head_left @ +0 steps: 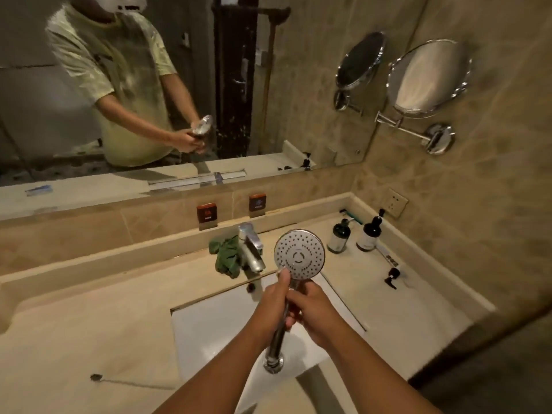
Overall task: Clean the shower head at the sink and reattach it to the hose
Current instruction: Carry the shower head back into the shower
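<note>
A chrome shower head with a round nozzle face turned up toward me is held above the white sink basin. My left hand grips the upper handle, its thumb resting on the lower rim of the face. My right hand wraps the handle from the right side. The handle's threaded chrome end sticks out below both hands. No hose is in view. The chrome tap stands just left of the head, with no water visibly running.
A crumpled green cloth lies behind the tap. Two dark pump bottles stand on the beige counter at the right, with a small black item nearer. A swing-arm mirror juts from the right wall.
</note>
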`<action>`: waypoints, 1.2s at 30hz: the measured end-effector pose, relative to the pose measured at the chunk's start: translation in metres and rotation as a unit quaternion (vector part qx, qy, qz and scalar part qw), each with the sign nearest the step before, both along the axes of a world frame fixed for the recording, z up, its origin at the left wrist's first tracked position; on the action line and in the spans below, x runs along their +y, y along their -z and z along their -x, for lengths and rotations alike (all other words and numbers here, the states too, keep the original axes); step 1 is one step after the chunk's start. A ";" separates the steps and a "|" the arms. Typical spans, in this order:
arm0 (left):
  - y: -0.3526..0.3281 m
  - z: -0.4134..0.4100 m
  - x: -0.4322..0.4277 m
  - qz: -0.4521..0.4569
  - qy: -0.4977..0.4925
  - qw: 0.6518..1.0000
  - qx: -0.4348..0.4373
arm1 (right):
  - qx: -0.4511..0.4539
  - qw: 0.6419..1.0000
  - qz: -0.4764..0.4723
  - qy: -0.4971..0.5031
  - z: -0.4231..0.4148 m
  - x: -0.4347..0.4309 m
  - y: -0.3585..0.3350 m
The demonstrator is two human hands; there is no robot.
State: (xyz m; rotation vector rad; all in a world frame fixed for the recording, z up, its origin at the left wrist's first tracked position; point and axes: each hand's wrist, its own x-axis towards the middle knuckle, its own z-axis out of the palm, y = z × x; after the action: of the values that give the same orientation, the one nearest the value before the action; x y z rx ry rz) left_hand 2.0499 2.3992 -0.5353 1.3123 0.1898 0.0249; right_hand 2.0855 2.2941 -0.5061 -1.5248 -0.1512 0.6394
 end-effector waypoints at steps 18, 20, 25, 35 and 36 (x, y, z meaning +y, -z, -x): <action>-0.031 0.126 -0.379 -0.046 0.505 0.861 0.043 | -0.024 0.902 0.028 0.430 0.233 -0.393 -0.016; -0.033 0.165 -0.428 -0.048 0.541 0.838 0.048 | -0.016 0.878 0.019 0.478 0.280 -0.434 -0.019; -0.030 0.264 -0.533 -0.067 0.620 0.781 0.041 | -0.008 0.822 -0.027 0.569 0.399 -0.525 -0.018; -0.033 0.433 -0.683 -0.140 0.821 0.553 -0.022 | -0.009 0.693 -0.030 0.720 0.613 -0.652 -0.034; -0.034 0.449 -0.696 -0.140 0.832 0.537 -0.024 | -0.013 0.680 -0.029 0.732 0.631 -0.662 -0.035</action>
State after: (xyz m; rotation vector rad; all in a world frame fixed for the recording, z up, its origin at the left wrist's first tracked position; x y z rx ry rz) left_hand 1.6010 1.7033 -0.5018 1.3216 -1.2424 -1.6118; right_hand 1.4548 1.6320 -0.4716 -1.1064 0.9711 -0.6969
